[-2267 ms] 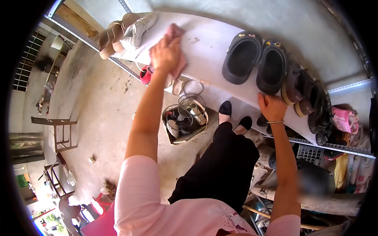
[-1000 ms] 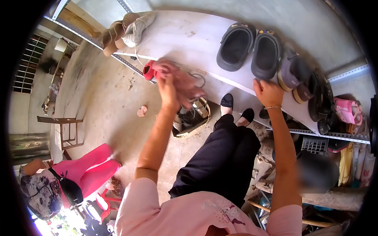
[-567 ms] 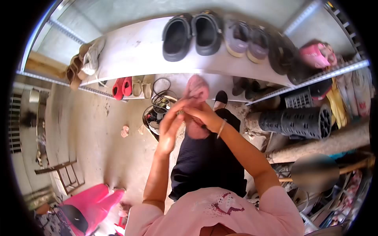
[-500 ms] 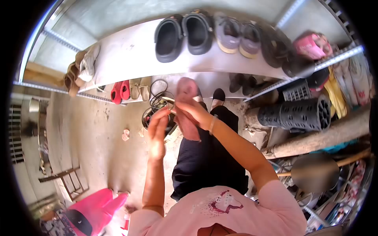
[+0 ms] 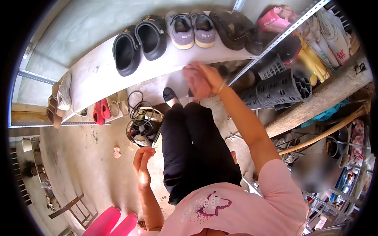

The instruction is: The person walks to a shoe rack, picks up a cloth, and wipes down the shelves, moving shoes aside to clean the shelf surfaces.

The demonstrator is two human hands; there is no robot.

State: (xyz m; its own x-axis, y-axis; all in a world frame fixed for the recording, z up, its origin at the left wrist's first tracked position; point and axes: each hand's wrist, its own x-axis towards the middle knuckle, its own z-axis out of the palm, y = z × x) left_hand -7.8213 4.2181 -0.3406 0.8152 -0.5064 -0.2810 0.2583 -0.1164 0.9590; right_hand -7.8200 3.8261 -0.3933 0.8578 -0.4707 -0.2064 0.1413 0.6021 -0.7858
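Observation:
My right hand (image 5: 212, 77) grips a crumpled, dusty-pink cloth (image 5: 197, 81) in front of the shelf's front edge. Lower and to the left, my left hand (image 5: 142, 166) is raised with loosely bent fingers and no visible object in it. A basket (image 5: 158, 115) with dark cables and other items stands on the floor beyond my left hand. On the white shelf (image 5: 98, 80) are black clogs (image 5: 126, 55), grey-purple sneakers (image 5: 180, 29) and dark shoes (image 5: 232, 29).
Red shoes (image 5: 101, 111) and beige shoes (image 5: 117, 104) sit below the shelf. To the right are a black perforated cylinder (image 5: 275, 88), a wooden log (image 5: 319, 96) and a metal shelf post (image 5: 275, 43). A small pink scrap (image 5: 117, 152) lies on the concrete floor.
My right hand has carried the cloth away to the right, toward the shelf edge. My left hand has separated from it and dropped lower. The view has shifted right.

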